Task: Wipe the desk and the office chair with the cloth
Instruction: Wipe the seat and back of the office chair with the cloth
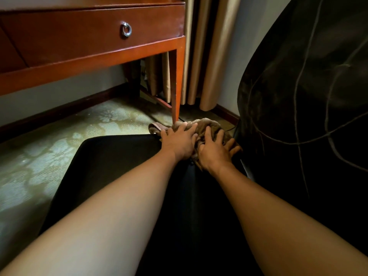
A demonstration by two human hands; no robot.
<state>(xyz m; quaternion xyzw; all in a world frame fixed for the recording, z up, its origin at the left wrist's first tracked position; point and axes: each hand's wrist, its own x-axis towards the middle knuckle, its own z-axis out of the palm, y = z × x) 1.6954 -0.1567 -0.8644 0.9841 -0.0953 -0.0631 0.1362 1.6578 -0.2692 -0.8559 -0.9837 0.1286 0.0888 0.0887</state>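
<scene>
A bunched brown cloth [209,126] lies on the far right corner of the black chair seat [111,156]. My left hand [179,141] presses flat on the cloth's left part, fingers spread and straight. My right hand [216,149] lies on the cloth's right part, fingers spread over its folds. The black chair back [302,86] rises at the right, dusty with wipe streaks. The reddish wooden desk [93,36] stands at the upper left, its drawer front facing me.
A metal ring pull [126,29] hangs on the drawer. The desk leg [177,86] comes down just behind the cloth. Beige curtains [207,56] hang behind the desk. Patterned carpet [59,140] covers the floor at the left.
</scene>
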